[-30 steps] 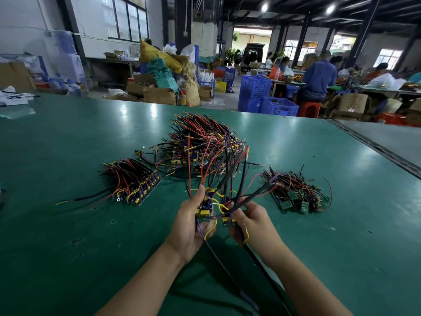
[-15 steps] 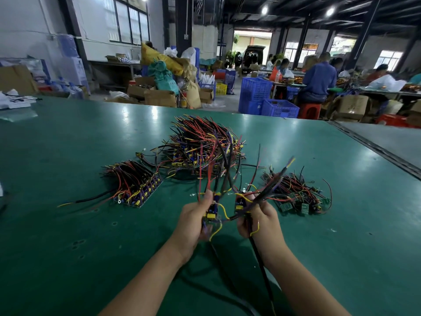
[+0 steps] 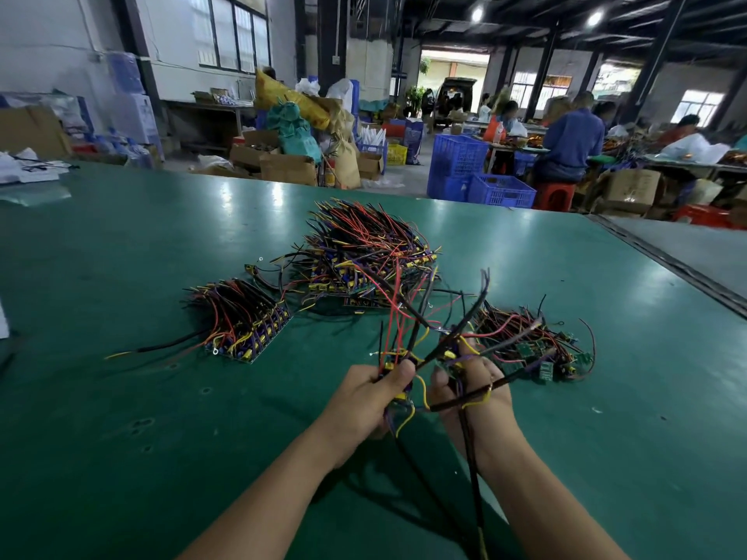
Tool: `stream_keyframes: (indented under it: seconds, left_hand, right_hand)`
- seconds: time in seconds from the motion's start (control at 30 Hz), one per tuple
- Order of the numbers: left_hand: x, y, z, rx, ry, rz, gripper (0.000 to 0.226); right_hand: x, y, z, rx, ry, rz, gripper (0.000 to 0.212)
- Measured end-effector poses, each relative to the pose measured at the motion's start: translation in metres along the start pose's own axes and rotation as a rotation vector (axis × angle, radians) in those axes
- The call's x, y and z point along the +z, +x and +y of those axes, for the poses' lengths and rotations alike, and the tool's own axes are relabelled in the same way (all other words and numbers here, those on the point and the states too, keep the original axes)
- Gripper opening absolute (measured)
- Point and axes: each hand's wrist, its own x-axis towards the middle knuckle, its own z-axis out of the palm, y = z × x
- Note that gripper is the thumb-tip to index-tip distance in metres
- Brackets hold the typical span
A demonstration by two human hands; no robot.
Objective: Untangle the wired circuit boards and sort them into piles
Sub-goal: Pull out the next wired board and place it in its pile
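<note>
Head view: left hand (image 3: 366, 402) is raised over the wide green table mat (image 3: 121, 418). Its fingers and thumb are curled round a small blue circuit board with yellow parts (image 3: 398, 363). Red, black and yellow wires (image 3: 394, 317) fan upward from it.

The right hand (image 3: 481, 398) is just beside the left, fingers curled round a second small board (image 3: 449, 356). That board's colour is hard to tell under the wiring. Dark wires cross from one hand to the other. A thick black cable (image 3: 471, 458) drops from the right hand's grip past the wrist toward the bottom edge.

Three groups lie on the mat:
- Left: a neat row of blue boards with red, black and yellow leads (image 3: 250, 329), lying flat, well apart from the hands.
- Centre, farther back: a large tangled heap of wired boards (image 3: 364, 252), wire ends sticking up.
- Right: a small pile of green boards with dark and red wires (image 3: 533, 349), just beyond the right hand's knuckles. Cannot tell whether they touch.

Past the far table edge are blue plastic crates (image 3: 458, 163) and brown cardboard boxes (image 3: 287, 167). A seated person in a blue shirt (image 3: 570, 143) is on a red stool (image 3: 553, 196), back to camera.
</note>
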Motion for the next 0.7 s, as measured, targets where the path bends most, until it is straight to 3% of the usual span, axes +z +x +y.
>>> stream_keyframes:
  seconds: [0.13,0.27,0.4,0.53,0.7]
  left_hand:
    - [0.001,-0.001,0.003,0.027,-0.068,0.026,0.052]
    - [0.003,-0.003,0.008,0.078,-0.122,0.049,0.029]
    - [0.003,-0.006,0.005,0.077,-0.099,0.063,0.012]
    - [0.002,-0.009,0.008,0.129,-0.084,-0.001,0.01]
    - [-0.001,-0.01,0.007,0.294,0.271,0.077,0.004]
  right_hand:
    - [-0.001,0.0,0.001,-0.014,0.076,-0.004,0.029]
    - [0.0,0.005,-0.004,-0.002,0.024,0.019,0.019]
    - [-0.006,-0.001,-0.009,-0.078,-0.371,-0.285,0.004]
    - [-0.013,-0.002,0.0,-0.135,-0.642,-0.246,0.026]
    - [-0.01,0.003,0.002,-0.035,-0.281,-0.205,0.011]
